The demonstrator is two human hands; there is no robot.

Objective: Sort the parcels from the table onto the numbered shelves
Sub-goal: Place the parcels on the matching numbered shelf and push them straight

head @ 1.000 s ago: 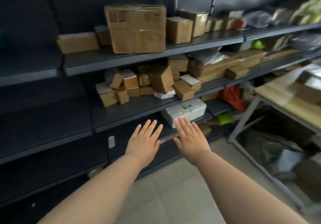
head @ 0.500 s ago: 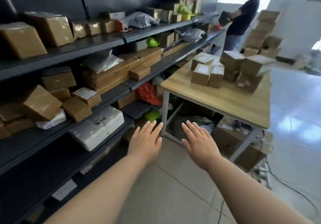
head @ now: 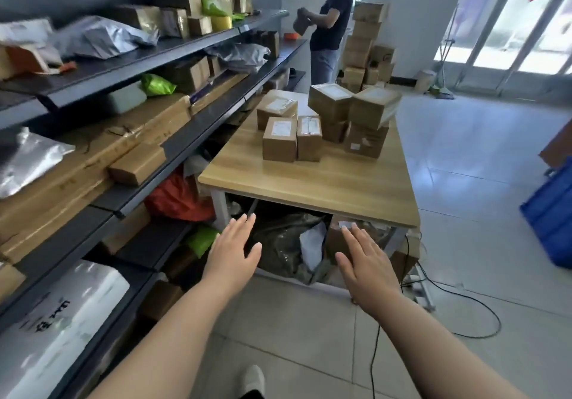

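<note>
1. The shelves [head: 188,143] run along the left, the table [head: 309,182] just beside them.
2. The parcels [head: 331,104] sit on the table's far half.
3. A person [head: 331,21] stands behind the table, beside a stack of boxes [head: 366,36].
4. Bags [head: 284,244] lie under the table.

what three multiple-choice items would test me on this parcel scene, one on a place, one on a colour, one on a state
1. Where do the brown cardboard parcels still to be sorted stand?
A. on the light wooden table
B. on a trolley
C. on a chair

2. What colour is the plastic crate at the right edge?
A. red
B. blue
C. yellow

3. How are the left hand and right hand?
A. gripping one parcel
B. open, holding nothing
C. curled into fists

Answers:
1 A, the boxes sit grouped on the tabletop.
2 B, its wall is plainly blue.
3 B, the fingers are straight with nothing in them.
</note>
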